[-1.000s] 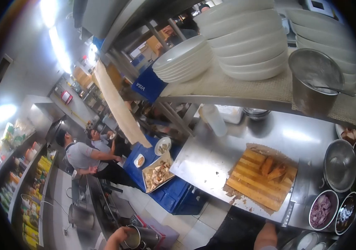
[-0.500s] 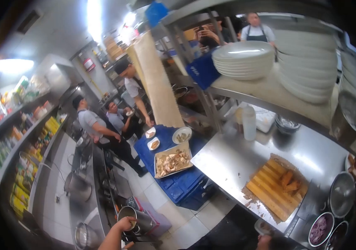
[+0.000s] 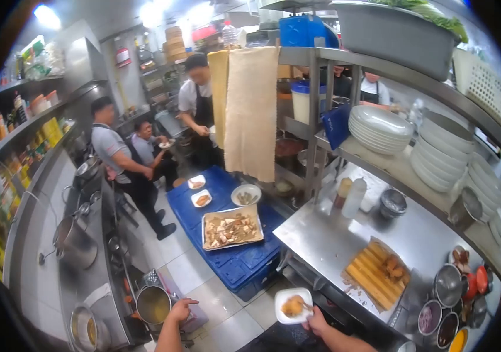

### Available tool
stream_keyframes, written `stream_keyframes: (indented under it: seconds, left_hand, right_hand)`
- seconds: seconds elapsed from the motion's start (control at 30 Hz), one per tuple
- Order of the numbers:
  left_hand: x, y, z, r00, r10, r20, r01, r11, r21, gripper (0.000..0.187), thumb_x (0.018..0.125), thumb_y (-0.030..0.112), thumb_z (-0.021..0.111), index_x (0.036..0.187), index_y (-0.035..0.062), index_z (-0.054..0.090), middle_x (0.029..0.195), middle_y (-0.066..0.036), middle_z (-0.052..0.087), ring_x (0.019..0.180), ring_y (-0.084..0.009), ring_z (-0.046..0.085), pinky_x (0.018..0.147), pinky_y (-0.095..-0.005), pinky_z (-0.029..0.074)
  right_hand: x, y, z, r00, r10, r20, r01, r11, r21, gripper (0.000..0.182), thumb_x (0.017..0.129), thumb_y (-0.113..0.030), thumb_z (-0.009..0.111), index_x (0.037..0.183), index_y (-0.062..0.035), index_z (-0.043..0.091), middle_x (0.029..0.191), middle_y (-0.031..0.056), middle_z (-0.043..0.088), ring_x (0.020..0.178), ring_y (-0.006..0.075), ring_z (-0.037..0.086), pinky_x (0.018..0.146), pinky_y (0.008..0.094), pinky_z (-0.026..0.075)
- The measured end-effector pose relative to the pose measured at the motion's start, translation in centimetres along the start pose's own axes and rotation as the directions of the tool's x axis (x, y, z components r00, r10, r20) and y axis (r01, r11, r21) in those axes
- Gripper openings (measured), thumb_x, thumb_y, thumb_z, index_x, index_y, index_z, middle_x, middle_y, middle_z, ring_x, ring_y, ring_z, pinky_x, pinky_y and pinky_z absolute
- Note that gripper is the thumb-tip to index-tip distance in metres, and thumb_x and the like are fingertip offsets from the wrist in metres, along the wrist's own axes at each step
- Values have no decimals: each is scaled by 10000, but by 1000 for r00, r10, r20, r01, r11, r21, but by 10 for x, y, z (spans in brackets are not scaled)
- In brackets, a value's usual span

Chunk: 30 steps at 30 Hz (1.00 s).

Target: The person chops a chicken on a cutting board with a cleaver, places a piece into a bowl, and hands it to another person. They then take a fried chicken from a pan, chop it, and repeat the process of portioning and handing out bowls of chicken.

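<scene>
Low in the view, my right hand (image 3: 316, 324) grips the near right corner of a small white square dish (image 3: 284, 299). Orange-brown food (image 3: 293, 305) lies in it, and the dish is held above the dark floor area. My left hand (image 3: 180, 310) is beside a tall metal pot (image 3: 146, 310) with yellowish liquid inside. Its fingers stretch out to the right, and nothing shows in them. The hand overlaps the pot's right rim in this view.
A tray of chopped food (image 3: 233, 227) and small white dishes stand on a blue chest (image 3: 227, 258). The steel counter (image 3: 309, 226) on the right bears a striped board (image 3: 373, 276) and several bowls. Co-workers (image 3: 118, 158) stand behind; stove and pots line the left.
My right hand has brought the white dish up into view. My left hand has moved from over the pot to its right side, fingers now extended. The head view has shifted.
</scene>
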<state>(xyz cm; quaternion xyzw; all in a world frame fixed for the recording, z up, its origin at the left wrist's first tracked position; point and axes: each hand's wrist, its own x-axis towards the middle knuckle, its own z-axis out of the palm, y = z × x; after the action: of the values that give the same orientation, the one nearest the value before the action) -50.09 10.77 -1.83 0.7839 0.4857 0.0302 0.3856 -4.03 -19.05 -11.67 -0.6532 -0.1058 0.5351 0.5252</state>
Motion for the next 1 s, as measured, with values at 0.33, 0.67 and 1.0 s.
stream_keyframes:
  seconds: [0.33,0.67,1.0]
  left_hand:
    - [-13,-20,-34,984,-116,-136,75,958,-276,560,739,-146,457,1181,75,720,1248,-180,659,919,-194,658,790,-284,524]
    - [-86,-80,-20,895,-447,13,332,644,-689,574,774,-149,436,1267,43,661,1193,-152,663,983,-219,691,723,-306,548]
    - [-59,-69,-46,916,-382,-123,270,813,-515,429,895,-38,525,1302,33,643,1182,-103,696,1046,-191,648,875,-314,515]
  right_hand:
    - [23,-216,183,983,-140,120,152,983,-105,404,929,44,407,1309,-94,403,659,118,589,430,171,535,354,307,399]
    - [27,-278,293,958,-216,187,233,970,-72,385,954,-44,422,1330,-37,339,679,115,602,432,159,548,358,311,392]
    - [96,-305,313,947,-199,251,232,966,-112,356,981,-37,409,1326,-60,323,684,139,616,430,175,568,352,305,427]
